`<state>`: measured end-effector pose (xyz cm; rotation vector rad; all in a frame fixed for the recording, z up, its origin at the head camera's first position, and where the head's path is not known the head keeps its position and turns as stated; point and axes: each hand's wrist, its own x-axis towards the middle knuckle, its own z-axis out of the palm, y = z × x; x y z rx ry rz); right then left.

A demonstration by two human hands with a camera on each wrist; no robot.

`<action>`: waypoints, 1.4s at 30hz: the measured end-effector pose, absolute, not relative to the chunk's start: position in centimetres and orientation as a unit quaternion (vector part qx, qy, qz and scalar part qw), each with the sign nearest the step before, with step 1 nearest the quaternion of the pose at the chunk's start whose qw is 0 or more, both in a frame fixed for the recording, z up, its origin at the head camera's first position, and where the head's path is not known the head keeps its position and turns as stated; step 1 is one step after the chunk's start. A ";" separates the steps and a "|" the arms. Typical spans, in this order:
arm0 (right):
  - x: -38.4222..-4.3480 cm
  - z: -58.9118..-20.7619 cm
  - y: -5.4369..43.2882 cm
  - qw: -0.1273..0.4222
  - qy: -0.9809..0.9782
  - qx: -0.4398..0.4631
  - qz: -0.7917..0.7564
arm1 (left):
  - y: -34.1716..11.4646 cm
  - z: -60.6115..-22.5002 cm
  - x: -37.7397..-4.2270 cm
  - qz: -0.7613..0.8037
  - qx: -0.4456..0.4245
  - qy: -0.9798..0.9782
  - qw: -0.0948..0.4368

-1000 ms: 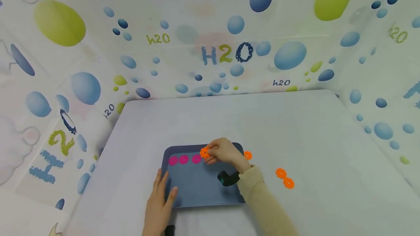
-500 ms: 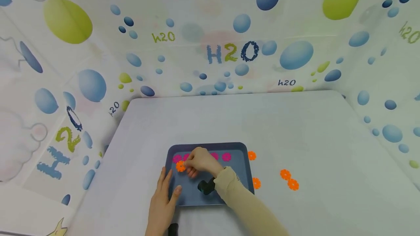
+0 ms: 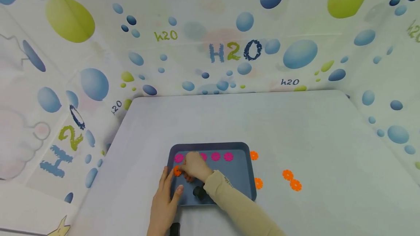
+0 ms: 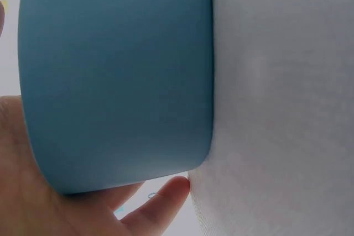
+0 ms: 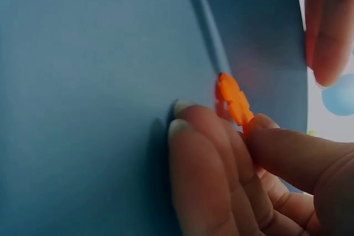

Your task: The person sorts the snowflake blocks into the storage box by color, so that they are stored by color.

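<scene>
A blue-grey tray [image 3: 226,181] lies on the white table. My right hand [image 3: 197,166] is over its left part, pinching an orange flower-shaped disc [image 3: 177,171] between thumb and fingers. In the right wrist view that orange disc [image 5: 235,100] stands tilted close to the tray floor, beside the tray's side wall. Along the tray's far side runs a row of pink flower-shaped discs [image 3: 228,156], partly hidden by my right hand. My left hand [image 3: 163,204] rests at the tray's left edge and near-left corner, fingers extended; the left wrist view shows it against the tray wall [image 4: 116,81].
Two orange discs [image 3: 254,155] lie close against the tray's right side. Two more orange discs [image 3: 287,174] lie touching each other farther right on the table [image 3: 223,119]. A patterned white backdrop [image 3: 183,54] stands behind and at both sides.
My right hand has carried the orange disc leftward and down, from over the pink row to the tray's left side just below that row. My left hand stays at the tray's edge.
</scene>
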<state>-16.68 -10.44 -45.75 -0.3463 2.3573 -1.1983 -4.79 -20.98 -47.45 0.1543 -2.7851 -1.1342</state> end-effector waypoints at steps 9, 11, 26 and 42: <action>-16.7 -46.1 -10.2 0.219 0.859 -0.136 -0.442 | -20.9 -47.5 -4.7 -0.375 0.048 -0.923 0.071; -16.8 -45.9 -10.0 0.214 0.858 -0.137 -0.447 | -21.0 -47.6 -4.7 -0.374 0.046 -0.923 0.073; -19.5 -42.6 -0.1 0.174 0.787 -0.048 -0.589 | -20.7 -47.6 -4.7 -0.371 0.045 -0.926 0.055; -19.3 -44.4 10.4 0.065 0.774 0.021 -0.629 | -20.8 -47.6 -4.7 -0.369 0.050 -0.927 0.049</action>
